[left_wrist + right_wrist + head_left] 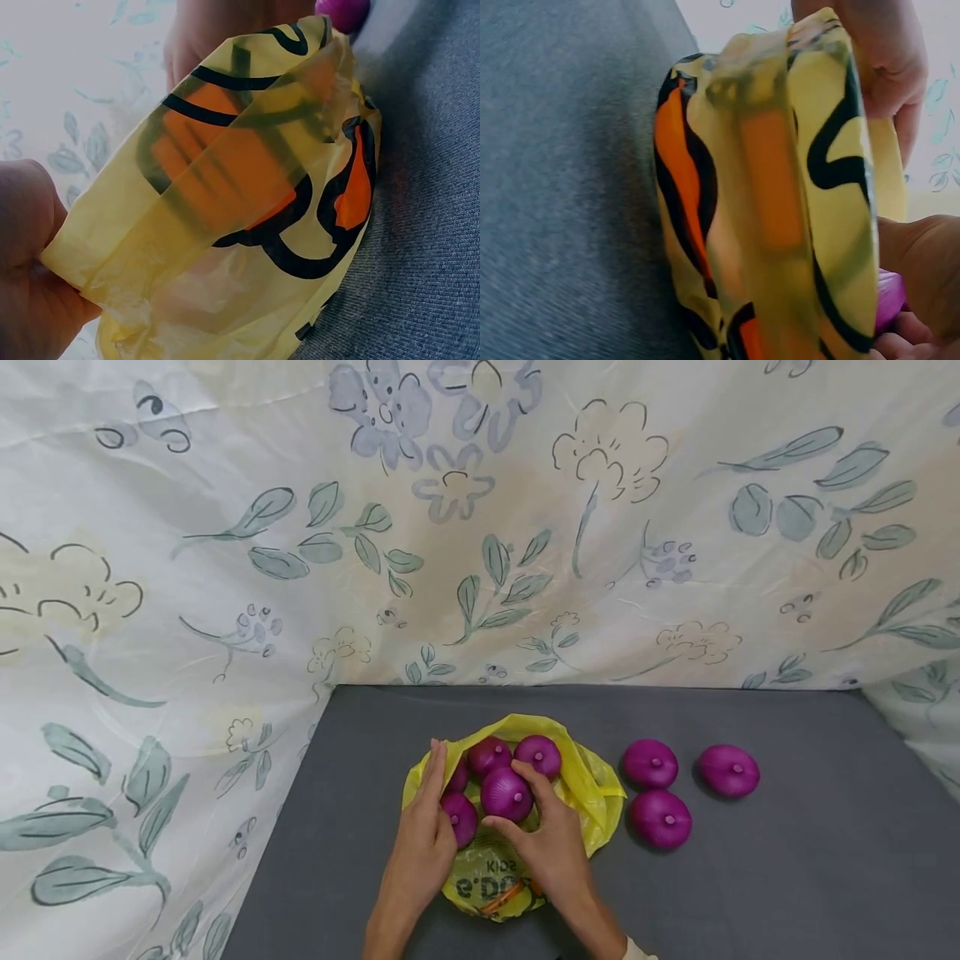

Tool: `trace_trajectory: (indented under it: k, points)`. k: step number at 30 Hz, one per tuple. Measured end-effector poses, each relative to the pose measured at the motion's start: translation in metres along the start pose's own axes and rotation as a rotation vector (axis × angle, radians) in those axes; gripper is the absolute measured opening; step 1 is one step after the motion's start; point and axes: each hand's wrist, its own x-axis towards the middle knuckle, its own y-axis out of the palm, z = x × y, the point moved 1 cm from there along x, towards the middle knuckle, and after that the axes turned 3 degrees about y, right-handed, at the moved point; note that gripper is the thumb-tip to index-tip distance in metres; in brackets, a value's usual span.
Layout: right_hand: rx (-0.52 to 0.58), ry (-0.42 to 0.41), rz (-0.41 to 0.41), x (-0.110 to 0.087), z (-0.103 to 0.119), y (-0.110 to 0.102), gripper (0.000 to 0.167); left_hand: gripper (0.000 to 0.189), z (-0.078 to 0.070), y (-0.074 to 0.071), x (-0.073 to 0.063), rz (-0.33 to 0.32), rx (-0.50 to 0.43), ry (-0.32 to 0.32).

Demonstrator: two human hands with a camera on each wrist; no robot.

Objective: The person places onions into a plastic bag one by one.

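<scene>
A yellow plastic bag (600, 781) with black and orange print lies with its mouth spread wide. Several purple onions (537, 756) are inside it. My right hand (553, 842) grips one purple onion (504, 793) between thumb and fingers, within the bag's mouth. In the right wrist view, part of that onion (889, 300) shows behind the bag wall. My left hand (427, 833) holds the bag's left rim, its fingers pointing away along the outside. The bag's edge (71, 274) sits between thumb and fingers in the left wrist view.
To the right of the bag, three more purple onions (660, 819) rest on the dark grey tabletop (810, 860). A pale floral cloth (465, 568) hangs behind the table and along its left and right sides.
</scene>
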Motion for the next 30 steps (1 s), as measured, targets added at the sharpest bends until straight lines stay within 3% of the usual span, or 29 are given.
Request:
trace_trajectory:
  k: [10,30]
  points:
    - [-0.062,-0.057,-0.005,-0.001,-0.006,0.008,0.084,0.086,0.001,0.001,0.000,0.012,0.005,-0.003]
    - [-0.197,-0.035,0.070,-0.007,-0.013,0.018,0.092,0.089,0.002,0.003,-0.001,0.018,0.005,-0.019]
